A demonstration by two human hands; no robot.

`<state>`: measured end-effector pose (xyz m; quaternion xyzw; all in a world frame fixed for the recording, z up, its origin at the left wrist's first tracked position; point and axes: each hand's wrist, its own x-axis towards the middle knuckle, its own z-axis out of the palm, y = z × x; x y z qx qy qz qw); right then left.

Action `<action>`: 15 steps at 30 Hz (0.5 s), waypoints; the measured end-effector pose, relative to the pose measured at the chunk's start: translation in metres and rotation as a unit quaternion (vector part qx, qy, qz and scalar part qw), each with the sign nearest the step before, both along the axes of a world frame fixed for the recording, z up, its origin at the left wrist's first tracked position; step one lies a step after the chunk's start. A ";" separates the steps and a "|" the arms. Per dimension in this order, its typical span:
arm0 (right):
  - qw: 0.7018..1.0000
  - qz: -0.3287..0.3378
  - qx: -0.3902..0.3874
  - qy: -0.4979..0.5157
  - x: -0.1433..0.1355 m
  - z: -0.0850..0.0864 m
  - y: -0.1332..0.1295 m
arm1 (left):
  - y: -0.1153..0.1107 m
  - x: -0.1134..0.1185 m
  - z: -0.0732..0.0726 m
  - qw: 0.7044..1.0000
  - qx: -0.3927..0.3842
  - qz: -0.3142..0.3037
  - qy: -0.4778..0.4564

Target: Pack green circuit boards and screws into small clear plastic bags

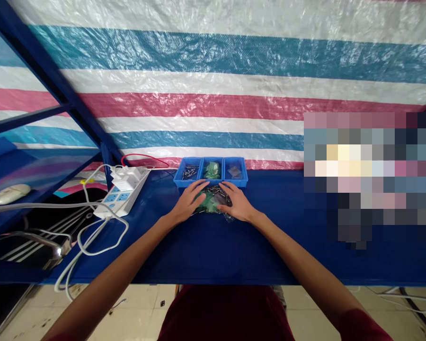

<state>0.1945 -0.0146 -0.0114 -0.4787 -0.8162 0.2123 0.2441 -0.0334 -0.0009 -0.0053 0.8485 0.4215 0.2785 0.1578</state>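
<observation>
Head view: you are spreading both bare hands around a mixed pile on the blue bench, just in front of a row of three blue bins that is standing along the bench's far edge. Judging by how things are lying, part is in the bins and part is not: slim metal pieces, probably screws, are lying in the left bin, green items are filling the middle one, and small clear packets are resting in the right one. What seems left is the loose pile, where green, clear and dark slim pieces are lying jumbled together. Your left hand is flanking its left side and your right hand its right, fingers wide and loosely curved, pointing toward the bins' front walls. Both thumbs are reaching inward over the pile's sides, so it is lying between your hands; whether any piece is being pinched under them, you cannot tell from this view.
</observation>
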 end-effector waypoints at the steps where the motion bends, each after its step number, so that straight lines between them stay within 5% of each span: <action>1: 1.000 0.001 0.005 0.003 0.000 0.004 0.002 | 0.004 0.003 0.003 0.999 0.030 0.029 -0.015; 6: 0.993 -0.095 -0.028 -0.064 -0.007 0.013 0.015 | 0.021 0.024 0.010 0.990 0.112 0.081 -0.035; 15: 0.976 -0.111 -0.014 -0.187 -0.018 0.007 0.021 | 0.022 0.028 -0.013 0.990 0.122 0.067 -0.002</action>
